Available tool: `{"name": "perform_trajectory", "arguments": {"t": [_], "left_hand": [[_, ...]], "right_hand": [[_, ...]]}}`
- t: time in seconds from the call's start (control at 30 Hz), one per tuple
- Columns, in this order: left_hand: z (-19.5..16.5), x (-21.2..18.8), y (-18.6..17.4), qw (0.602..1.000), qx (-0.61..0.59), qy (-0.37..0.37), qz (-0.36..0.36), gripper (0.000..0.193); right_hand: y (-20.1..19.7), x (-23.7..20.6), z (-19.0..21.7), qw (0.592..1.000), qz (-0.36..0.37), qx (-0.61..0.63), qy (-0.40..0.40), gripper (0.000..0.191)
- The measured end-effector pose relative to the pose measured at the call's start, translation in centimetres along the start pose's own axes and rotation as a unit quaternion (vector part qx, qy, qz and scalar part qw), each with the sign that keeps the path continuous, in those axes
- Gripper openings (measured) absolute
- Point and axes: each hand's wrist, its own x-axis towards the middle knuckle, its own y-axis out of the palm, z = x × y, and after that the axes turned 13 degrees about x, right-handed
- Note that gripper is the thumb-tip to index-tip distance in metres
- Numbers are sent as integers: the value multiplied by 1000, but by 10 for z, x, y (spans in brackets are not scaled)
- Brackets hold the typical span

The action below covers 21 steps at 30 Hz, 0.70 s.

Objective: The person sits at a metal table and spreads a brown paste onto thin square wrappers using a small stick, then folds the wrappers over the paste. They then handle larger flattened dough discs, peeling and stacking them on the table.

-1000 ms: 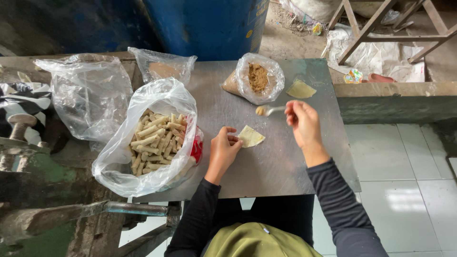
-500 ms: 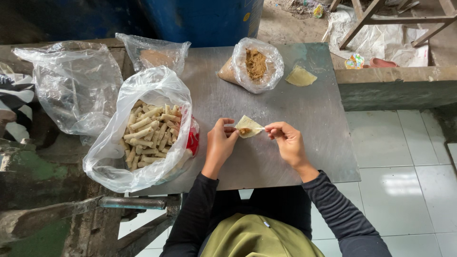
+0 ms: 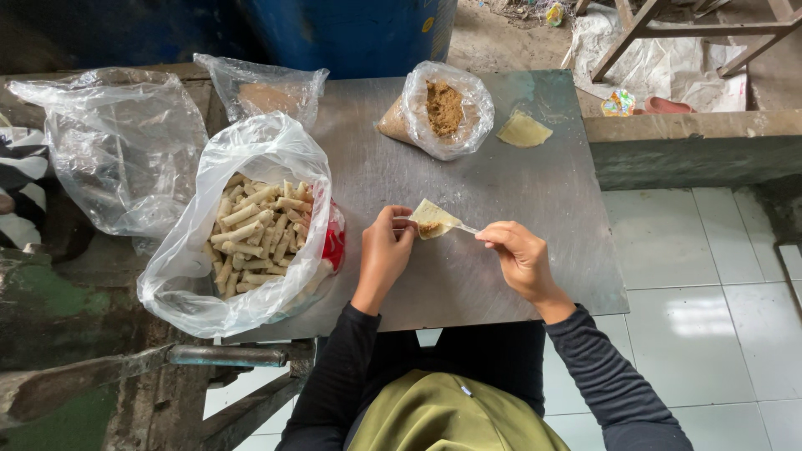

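So the thing being worked on is a thin pale-yellow wrapper [image 3: 434, 219], roughly triangular, soft and a bit floppy, with a small dab of brown filling near its lower left edge. It sits just left of the middle of the frame, held a little above the grey metal tabletop [image 3: 535, 209]. The left hand [image 3: 386, 250] pinches the wrapper's left side between curled fingers. The right hand [image 3: 520, 255] is closed narrow around the handle of a small spoon [image 3: 462, 226] whose tip lies at the wrapper.

Counting stuff: one wrapper in hand, plus one more flat wrapper [image 3: 524, 130] lying loose in the upper right part of the table. Four clear crinkly plastic bags in all. The big one [image 3: 251, 225] at left centre is stuffed with lots of finished rolls, short beige sticks, too many to count, with something red at its right side. A smaller bag [image 3: 440, 108] at upper centre holds crumbly brown filling. Another bag [image 3: 261, 90] sits behind the big one, contents hard to tell, and a fourth bag [image 3: 117, 150] at upper left looks baggy and see-through.
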Motion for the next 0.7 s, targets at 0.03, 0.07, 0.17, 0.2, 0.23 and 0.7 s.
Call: {"name": "perform_trajectory", "arguments": {"t": [0.03,0.07,0.17,0.2,0.23,0.7], "left_hand": [[-1,-1,0,1000,6,9,-3,26],[-2,-2,0,1000,12,17,-6,27],[-8,-5,0,999,17,29,-12,25],[-10,-7,0,999,26,36,-17,22],[-12,-9,1,998,35,45,-22,18],[-7,-7,11,947,218,219,-85,3]], "right_hand": [[0,0,0,1000,0,-2,5,31],[0,0,0,1000,0,-3,10,30],[2,8,-2,997,-71,15,-13,21],[2,14,-3,994,-101,28,-13,18],[2,25,-6,990,-132,40,-12,15],[33,89,-9,982,-76,-147,91,17]]}}
